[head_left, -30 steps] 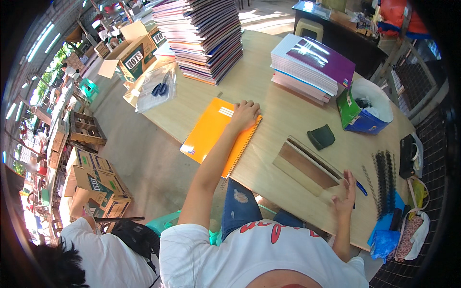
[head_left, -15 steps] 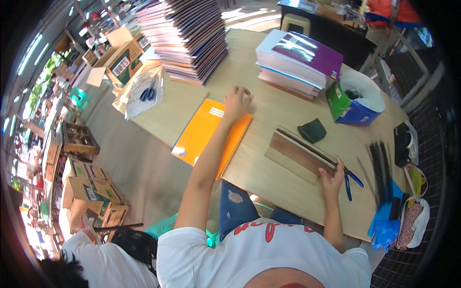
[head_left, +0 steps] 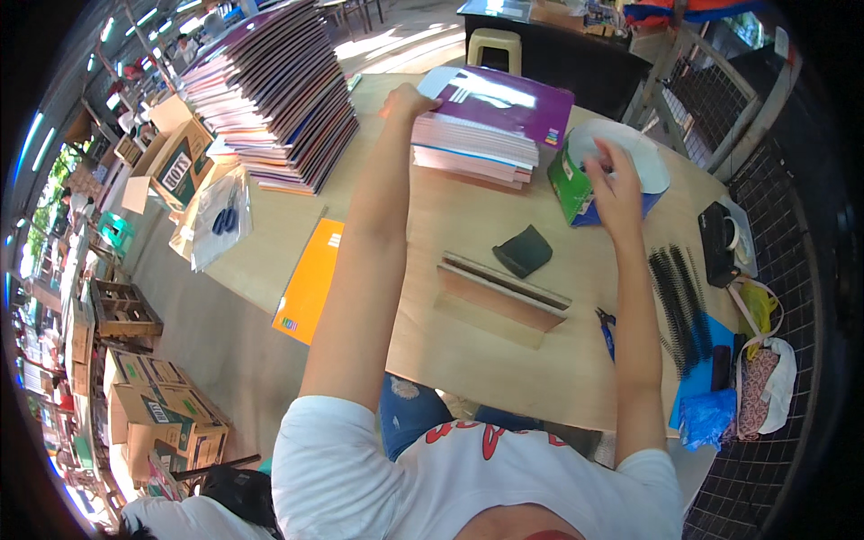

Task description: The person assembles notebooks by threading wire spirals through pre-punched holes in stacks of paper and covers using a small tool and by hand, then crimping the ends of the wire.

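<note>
My left hand [head_left: 409,101] reaches across to the near-left corner of a stack of white page blocks [head_left: 472,142]. Its fingers are curled against the stack's edge, and a glossy purple cover [head_left: 522,97] lies on top. My right hand [head_left: 616,189] is raised in front of a green and blue box [head_left: 569,187] with a white lining, fingers apart and holding nothing. Partly behind my left forearm lies an orange spiral notebook [head_left: 310,279]. A slotted wooden jig [head_left: 504,292] stands mid-table, with a dark green block [head_left: 523,251] behind it. Blue-handled pliers [head_left: 607,333] lie beside my right forearm.
A tall, leaning stack of notebooks [head_left: 279,108] stands at the far left, near scissors [head_left: 225,219] on a plastic bag. Black binding coils [head_left: 679,306] lie on the right, next to a blue plastic bag [head_left: 706,418]. Another person [head_left: 193,517] is at lower left.
My left hand has moved from the orange notebook to the page stack. My right hand has let go of the wooden jig and risen to the box. The view has shifted.
</note>
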A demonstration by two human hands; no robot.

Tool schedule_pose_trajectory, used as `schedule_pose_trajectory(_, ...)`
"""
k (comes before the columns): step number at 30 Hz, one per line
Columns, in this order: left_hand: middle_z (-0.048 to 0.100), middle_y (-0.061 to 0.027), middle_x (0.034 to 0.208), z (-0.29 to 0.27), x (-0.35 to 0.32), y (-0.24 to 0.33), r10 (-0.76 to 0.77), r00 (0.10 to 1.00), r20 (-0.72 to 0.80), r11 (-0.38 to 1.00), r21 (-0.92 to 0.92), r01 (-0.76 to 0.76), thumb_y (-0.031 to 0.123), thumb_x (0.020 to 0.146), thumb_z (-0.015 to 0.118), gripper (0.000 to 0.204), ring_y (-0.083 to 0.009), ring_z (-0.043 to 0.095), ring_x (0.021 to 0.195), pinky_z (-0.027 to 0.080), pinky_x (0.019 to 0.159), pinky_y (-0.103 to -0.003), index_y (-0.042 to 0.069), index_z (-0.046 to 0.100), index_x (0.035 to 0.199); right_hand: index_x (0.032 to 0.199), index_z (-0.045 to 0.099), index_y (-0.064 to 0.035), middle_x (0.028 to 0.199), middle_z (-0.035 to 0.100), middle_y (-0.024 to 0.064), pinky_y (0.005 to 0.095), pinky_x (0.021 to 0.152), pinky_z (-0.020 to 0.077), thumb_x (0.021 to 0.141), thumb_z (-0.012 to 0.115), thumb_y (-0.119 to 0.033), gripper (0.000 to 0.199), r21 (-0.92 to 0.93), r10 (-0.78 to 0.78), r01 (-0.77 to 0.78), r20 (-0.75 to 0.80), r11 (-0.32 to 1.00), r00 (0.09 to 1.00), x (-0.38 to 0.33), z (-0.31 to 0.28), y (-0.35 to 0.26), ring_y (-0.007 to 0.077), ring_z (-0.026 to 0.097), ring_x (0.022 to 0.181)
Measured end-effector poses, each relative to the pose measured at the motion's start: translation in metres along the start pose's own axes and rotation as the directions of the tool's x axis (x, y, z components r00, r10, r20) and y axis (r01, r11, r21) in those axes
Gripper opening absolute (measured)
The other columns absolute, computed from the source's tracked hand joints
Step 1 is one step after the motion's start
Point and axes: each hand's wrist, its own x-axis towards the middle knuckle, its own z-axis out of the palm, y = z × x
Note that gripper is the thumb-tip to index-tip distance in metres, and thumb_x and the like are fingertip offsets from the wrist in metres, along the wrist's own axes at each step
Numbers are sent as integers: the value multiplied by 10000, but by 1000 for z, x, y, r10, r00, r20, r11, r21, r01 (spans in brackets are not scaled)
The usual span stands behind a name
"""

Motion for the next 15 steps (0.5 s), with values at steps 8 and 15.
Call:
schedule_pose_trajectory(8,723,-187,963,-12,48,-36,39,998,40,999,36,-41,394,682,872,512,-299,710,780,554,646,-390,-44,736,910,1165,598,64,1153,636,287,486,961,502,829,693,-332,528,-226,603,-560,333,797,725,163,101,65,387,634,1093)
schedule_pose_trajectory(15,711,-125,1143,-18,50,-13,-4,986,168,995,96,-12,268,694,818,426,-290,689,1053,555,880,-389,85,745,1072,1464,334,58,1546,240,265,523,1104,376,758,671,-288,855,-397,606,-528,96,751,789,147,168,65,450,362,1369)
